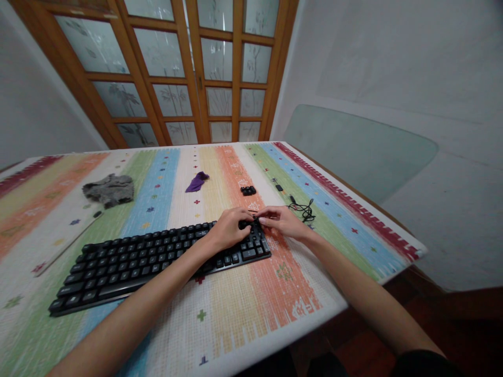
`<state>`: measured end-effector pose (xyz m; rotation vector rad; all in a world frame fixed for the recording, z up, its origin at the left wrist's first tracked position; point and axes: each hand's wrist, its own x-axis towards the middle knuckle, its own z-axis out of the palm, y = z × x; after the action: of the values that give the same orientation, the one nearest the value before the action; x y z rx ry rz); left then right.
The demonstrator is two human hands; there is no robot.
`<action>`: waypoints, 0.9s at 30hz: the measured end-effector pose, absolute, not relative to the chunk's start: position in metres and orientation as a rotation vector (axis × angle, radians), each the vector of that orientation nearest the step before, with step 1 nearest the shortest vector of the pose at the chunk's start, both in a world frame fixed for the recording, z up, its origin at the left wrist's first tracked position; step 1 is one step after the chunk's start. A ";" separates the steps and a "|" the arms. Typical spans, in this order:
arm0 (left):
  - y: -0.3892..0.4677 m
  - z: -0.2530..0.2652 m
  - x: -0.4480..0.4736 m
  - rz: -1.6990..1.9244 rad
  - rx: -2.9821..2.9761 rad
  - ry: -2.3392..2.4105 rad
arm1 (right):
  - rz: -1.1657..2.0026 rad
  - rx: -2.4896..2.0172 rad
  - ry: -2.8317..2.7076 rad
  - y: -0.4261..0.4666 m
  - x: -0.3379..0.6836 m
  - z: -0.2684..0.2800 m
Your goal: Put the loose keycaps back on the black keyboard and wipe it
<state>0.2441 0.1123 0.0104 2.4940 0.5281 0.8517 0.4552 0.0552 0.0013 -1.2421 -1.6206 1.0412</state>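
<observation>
A black keyboard (157,256) lies at a slant on the striped cloth, my left forearm crossing over it. My left hand (231,228) is at its upper right end, fingers curled and thumb bent in toward the keys. My right hand (285,220) meets it at the same corner, thumb and forefinger pinched together. A thin reddish sliver shows by the fingertips; what either hand grips is too small to make out. Just beyond the hands sits a small group of loose black keycaps (248,190).
A black cable (302,209) lies coiled right of my right hand, near a small black piece (279,187). Farther off are a purple cloth (197,181) and a grey rag (110,189). A pale thin stick (66,246) with a dark tip rests at left.
</observation>
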 end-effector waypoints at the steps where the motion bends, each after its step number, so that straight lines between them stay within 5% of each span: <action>1: 0.112 0.011 0.244 0.848 2.505 0.539 | 1.036 -1.246 -1.622 0.055 0.456 0.001; 17: 0.106 0.020 0.242 0.706 2.580 0.694 | 1.035 -1.266 -1.606 0.055 0.456 -0.001; 27: 0.112 0.016 0.242 0.737 2.585 0.607 | 0.761 -1.307 -1.819 0.049 0.450 0.006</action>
<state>0.2424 0.1122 0.0156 2.5852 0.6067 0.7368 0.4500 0.0492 0.0056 -1.3073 -1.8187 0.7610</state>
